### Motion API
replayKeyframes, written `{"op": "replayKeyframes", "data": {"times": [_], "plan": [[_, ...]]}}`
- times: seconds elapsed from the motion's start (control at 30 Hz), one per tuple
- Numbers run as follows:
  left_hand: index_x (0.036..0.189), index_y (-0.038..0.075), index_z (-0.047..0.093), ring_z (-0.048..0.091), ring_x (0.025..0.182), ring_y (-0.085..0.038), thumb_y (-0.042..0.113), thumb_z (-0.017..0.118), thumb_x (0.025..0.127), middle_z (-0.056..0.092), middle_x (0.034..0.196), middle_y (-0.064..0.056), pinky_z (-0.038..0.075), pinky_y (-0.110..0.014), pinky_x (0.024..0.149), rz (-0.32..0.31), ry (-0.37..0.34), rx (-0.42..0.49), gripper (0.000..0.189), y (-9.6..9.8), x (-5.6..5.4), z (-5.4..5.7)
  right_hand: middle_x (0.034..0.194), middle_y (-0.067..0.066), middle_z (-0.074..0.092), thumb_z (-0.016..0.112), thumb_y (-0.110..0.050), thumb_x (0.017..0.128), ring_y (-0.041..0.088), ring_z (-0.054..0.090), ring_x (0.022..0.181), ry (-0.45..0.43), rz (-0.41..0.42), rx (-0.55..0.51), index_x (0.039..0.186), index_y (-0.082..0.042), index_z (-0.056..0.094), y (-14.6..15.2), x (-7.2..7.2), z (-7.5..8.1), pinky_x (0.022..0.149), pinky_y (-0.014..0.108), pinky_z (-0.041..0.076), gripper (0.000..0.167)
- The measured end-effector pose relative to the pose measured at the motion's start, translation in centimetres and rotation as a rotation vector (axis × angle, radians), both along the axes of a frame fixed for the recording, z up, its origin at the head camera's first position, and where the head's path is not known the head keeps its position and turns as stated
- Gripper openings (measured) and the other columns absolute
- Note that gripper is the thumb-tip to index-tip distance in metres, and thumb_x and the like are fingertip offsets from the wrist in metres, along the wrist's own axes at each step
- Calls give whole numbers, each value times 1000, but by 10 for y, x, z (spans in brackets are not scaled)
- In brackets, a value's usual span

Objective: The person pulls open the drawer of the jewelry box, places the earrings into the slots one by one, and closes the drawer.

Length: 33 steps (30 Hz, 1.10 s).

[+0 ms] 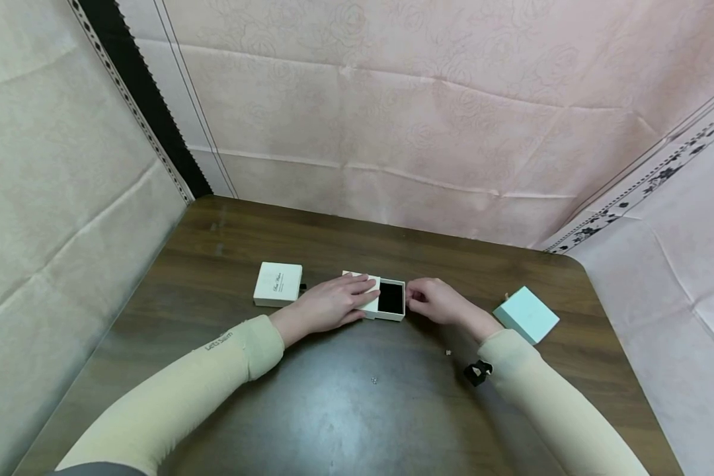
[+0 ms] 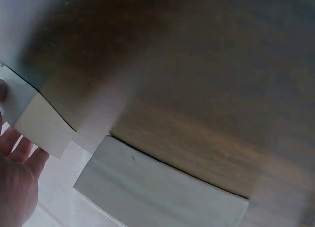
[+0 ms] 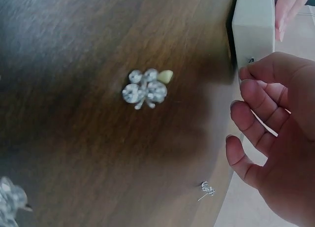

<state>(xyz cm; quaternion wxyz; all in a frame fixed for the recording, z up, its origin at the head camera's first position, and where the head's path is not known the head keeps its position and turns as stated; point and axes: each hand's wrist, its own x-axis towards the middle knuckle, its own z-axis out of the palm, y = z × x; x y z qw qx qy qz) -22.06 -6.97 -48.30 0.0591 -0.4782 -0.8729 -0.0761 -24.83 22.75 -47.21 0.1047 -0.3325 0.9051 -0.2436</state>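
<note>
In the head view, my left hand (image 1: 333,303) lies over a white drawer box (image 1: 363,309), thumb on the near side and fingers across the top. The box's drawer (image 1: 391,316) is pulled partway out to the right and shows a black lining. At the drawer's right end is my right hand (image 1: 437,301). Its thumb and index finger pinch a small dark pull tab (image 3: 251,60), mostly hidden by the fingertips in the right wrist view; the other fingers curl loosely. A sparkling crystal ornament (image 3: 145,91) rests on the table beside this hand.
A lettered white box (image 1: 277,283) with a black tab stands left of my left hand. Right of my right forearm is a pale teal box (image 1: 526,315). Small shiny pieces (image 1: 374,380) lie on the brown table (image 1: 309,423). Cloth curtains (image 1: 393,132) surround the table's back and sides.
</note>
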Motion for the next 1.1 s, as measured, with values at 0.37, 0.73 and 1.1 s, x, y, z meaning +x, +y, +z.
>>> {"op": "replayKeyframes", "data": {"times": [0.37,0.73,1.1], "plan": [[155,9,57,46,152,-30,31,65,109,53,161,-14,37,-47,125,5,-22,-6,51,1,0,0,70,-9,52,63,-10,96,7,48,63,19,49,-92,82,-18,60,14,-5,-16,57,28,41,17],[155,9,58,46,153,-30,30,66,109,53,161,-15,37,-47,125,9,-38,2,52,1,-1,0,71,-9,53,66,-3,97,8,50,64,-26,-35,-1,82,-17,61,10,2,-5,61,28,43,21],[156,9,57,45,153,-30,31,66,109,53,161,-15,37,-47,125,9,-39,4,52,1,-1,0,70,-9,53,66,-4,96,9,50,64,-50,-31,-11,82,-16,62,9,2,-4,61,28,43,19]]}}
